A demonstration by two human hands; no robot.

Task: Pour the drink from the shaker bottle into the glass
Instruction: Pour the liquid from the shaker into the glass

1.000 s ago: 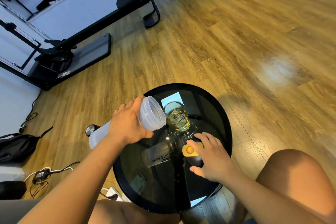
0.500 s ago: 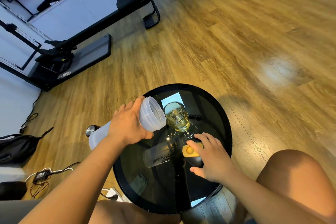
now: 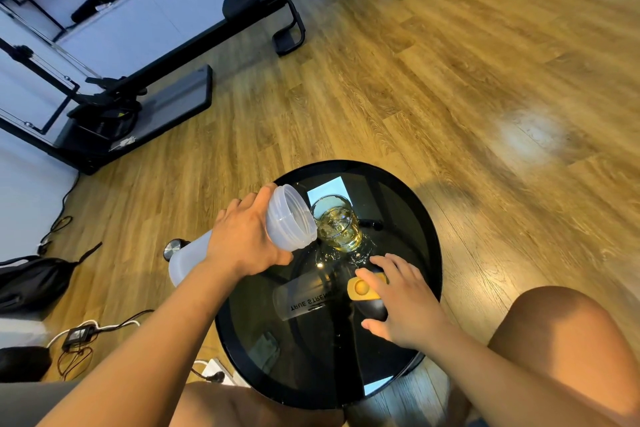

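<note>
Head view shows the left hand (image 3: 247,241) gripping the tipped shaker (image 3: 277,224), mouth over the glass (image 3: 337,224) near the table's (image 3: 429,239) far edge, right hand (image 3: 401,302) resting open on the lid (image 3: 367,289); pouring seems nearly finished, so righting the shaker likely follows.

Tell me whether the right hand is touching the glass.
Apart. The head view shows dark table top between the right hand's fingertips and the glass's base; the hand rests on the black and yellow lid instead.

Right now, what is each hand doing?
Left hand: closed around the shaker bottle, tilted over the glass.
Right hand: open, resting on the lid.
</note>
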